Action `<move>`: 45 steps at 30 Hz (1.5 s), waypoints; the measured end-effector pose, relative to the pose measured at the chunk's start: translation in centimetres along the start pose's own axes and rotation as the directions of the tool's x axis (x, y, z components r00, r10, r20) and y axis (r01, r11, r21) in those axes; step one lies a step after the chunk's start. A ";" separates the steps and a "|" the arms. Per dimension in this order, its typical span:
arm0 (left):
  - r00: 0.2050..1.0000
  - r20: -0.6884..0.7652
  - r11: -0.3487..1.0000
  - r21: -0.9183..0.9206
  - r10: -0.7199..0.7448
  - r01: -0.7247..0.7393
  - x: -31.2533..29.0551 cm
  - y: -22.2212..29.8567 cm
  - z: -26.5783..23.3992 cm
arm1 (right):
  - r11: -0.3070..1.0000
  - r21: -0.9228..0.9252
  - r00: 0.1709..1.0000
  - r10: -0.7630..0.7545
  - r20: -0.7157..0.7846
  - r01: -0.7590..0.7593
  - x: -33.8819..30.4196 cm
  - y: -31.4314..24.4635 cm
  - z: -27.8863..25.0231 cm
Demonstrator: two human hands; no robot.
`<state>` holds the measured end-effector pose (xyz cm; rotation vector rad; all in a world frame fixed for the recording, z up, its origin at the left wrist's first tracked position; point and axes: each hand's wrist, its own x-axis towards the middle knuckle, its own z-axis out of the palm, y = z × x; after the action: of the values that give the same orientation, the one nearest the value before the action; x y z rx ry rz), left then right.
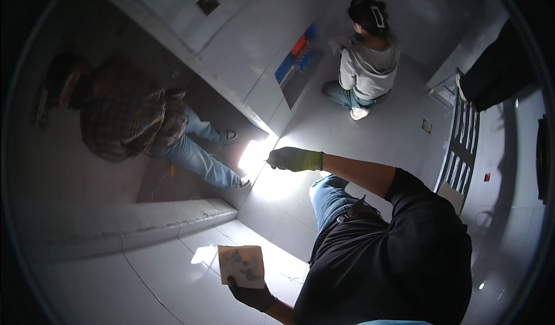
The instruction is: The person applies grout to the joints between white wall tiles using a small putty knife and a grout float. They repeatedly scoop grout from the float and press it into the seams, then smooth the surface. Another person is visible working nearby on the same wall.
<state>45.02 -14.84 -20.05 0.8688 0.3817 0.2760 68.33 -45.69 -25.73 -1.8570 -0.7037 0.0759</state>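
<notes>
My left hand [252, 294], in a dark glove, grips the lower edge of a beige square piece [241, 264] with grey smudges on its face; its material is unclear. The piece is held up in front of a light tiled wall. My right arm reaches out over the floor, and my right hand [295, 159], in a dark and yellow-green glove, is closed on a lit lamp [252, 156]. Glare hides the lamp's shape. It shines near a wall corner, whitening the floor beside it.
A person in a plaid shirt [133, 117] stands at the left beyond a wall edge. Another person in a light hoodie [370, 68] crouches at the back. A slatted metal platform [461, 143] stands at right, with a dark-clothed leg [491, 71] on it. Blue and red items [298, 56] sit in a wall recess.
</notes>
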 end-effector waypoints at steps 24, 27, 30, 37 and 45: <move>0.699 0.361 0.750 0.003 -0.617 0.661 12.9 -23.1 38.3 | 0.374 -0.333 0.496 0.551 -0.671 -0.866 -23.3 31.8 -44.3; 0.748 0.317 0.811 0.173 -0.583 0.559 14.3 -23.3 39.3 | -0.350 -0.850 0.533 0.666 -0.522 -0.395 -25.2 39.1 -49.5; 0.767 0.200 0.790 0.079 -0.610 0.608 15.3 -22.7 39.5 | 0.613 0.305 -0.178 0.261 -0.949 -0.729 -26.1 43.4 -55.9; 0.875 -0.031 0.868 0.110 -0.483 0.483 13.7 -21.8 38.6 | 0.659 0.655 -0.314 0.575 -0.755 -0.370 -22.9 41.4 -64.0; 0.917 -0.047 0.916 0.056 -0.396 0.398 12.3 -19.8 38.6 | 0.709 -0.032 -0.083 -0.127 -0.988 -0.705 -12.4 41.5 -55.3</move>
<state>74.33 -48.79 -15.52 0.8297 0.5920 -0.0999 96.62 -107.55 -43.16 -1.9452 1.0000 -1.2889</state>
